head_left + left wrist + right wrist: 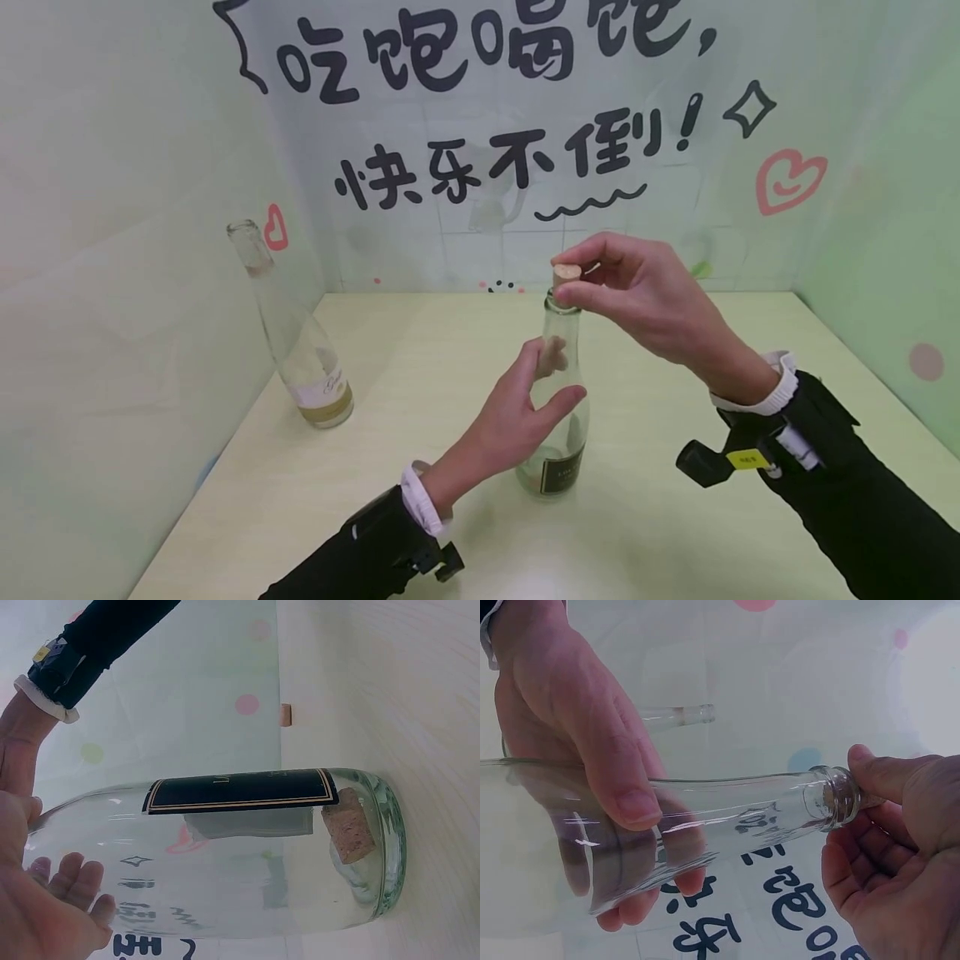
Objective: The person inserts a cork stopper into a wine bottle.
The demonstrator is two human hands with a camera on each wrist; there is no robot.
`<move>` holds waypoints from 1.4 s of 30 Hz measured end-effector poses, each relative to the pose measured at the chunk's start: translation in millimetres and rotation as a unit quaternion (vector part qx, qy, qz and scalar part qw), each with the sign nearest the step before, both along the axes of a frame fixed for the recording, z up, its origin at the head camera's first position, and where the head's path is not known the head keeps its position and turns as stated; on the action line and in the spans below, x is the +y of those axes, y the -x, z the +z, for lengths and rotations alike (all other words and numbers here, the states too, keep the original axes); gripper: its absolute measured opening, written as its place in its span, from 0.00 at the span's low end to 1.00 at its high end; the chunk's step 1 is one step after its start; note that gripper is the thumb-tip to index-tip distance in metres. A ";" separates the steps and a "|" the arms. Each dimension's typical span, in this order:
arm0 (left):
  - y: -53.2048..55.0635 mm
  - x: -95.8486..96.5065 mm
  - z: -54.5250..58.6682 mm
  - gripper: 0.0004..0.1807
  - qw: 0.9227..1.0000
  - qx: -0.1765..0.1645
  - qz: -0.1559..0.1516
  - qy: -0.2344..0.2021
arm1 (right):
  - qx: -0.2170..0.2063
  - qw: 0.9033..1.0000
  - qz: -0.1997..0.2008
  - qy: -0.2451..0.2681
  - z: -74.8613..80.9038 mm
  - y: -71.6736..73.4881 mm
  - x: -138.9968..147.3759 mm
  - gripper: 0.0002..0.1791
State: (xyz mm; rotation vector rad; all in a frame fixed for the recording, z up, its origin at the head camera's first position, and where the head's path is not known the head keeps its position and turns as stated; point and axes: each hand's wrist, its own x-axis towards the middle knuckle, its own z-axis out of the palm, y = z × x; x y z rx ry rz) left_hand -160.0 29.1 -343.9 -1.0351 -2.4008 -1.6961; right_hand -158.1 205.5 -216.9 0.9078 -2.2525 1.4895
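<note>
A clear glass bottle (551,417) with a dark label stands upright on the table. My left hand (506,417) grips its body below the neck, the thumb on the near side and fingers around the glass. With thumb and fingertips my right hand (637,292) pinches a cork (567,273) at the bottle's mouth. In the right wrist view the cork's lower end (831,795) sits inside the rim. Another cork (349,825) shows through the glass near the base in the left wrist view; whether it lies inside or behind, I cannot tell.
A second clear bottle (300,350) with a white and gold label stands at the left by the side wall. One more cork (286,715) appears farther off on the table (420,350) in the left wrist view. Printed sheets wall in the table's back and sides.
</note>
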 end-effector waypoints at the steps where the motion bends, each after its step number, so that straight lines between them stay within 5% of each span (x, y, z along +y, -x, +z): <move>1: 0.1 -0.1 0.4 0.35 1.000 0.000 0.001 0.000 | 0.001 1.000 0.002 0.002 0.1 0.1 -0.1 0.13; 11: 1.3 0.5 -0.4 0.34 1.000 0.002 -0.002 -0.005 | 0.005 1.000 0.007 0.028 -4.8 -2.4 -2.3 0.15; 23: 3.0 -0.5 -3.9 0.33 1.000 0.012 0.000 -0.008 | 0.114 0.990 -0.010 0.085 -20.3 -6.8 -14.0 0.13; 42: 2.2 0.0 -0.5 0.33 1.000 0.025 0.007 0.003 | 0.114 0.988 0.015 0.099 -18.8 -5.1 -11.0 0.13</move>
